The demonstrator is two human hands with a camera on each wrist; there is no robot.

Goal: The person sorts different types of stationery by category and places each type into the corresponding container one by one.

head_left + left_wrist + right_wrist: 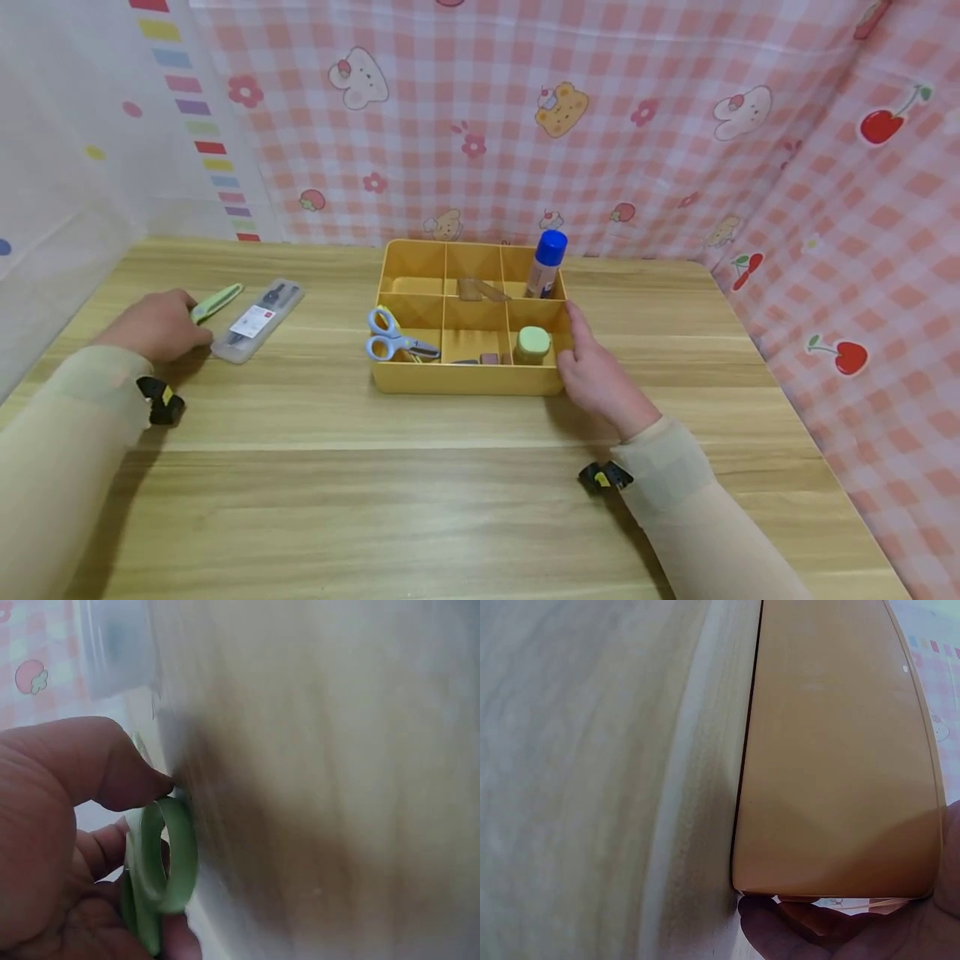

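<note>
My left hand (159, 325) pinches a pair of light green scissors (217, 302) at the left of the table. In the left wrist view, a green finger loop (178, 855) shows between thumb and fingers. Beside that hand lies a clear plastic case (258, 322) with a compass inside. With my right hand (600, 375) I grip the right end of a yellow divided organizer (465, 380), fingers along its end wall and thumb at the rim. The right wrist view shows the organizer's long front wall (840, 750) close up.
Blue-handled scissors (384, 335) lean over the organizer's front left compartment. A glue stick with a blue cap (552, 247) stands at its back right, and a green-lidded jar (533, 343) in front of that. Patterned cloth (495, 167) hangs behind the wooden table (420, 508).
</note>
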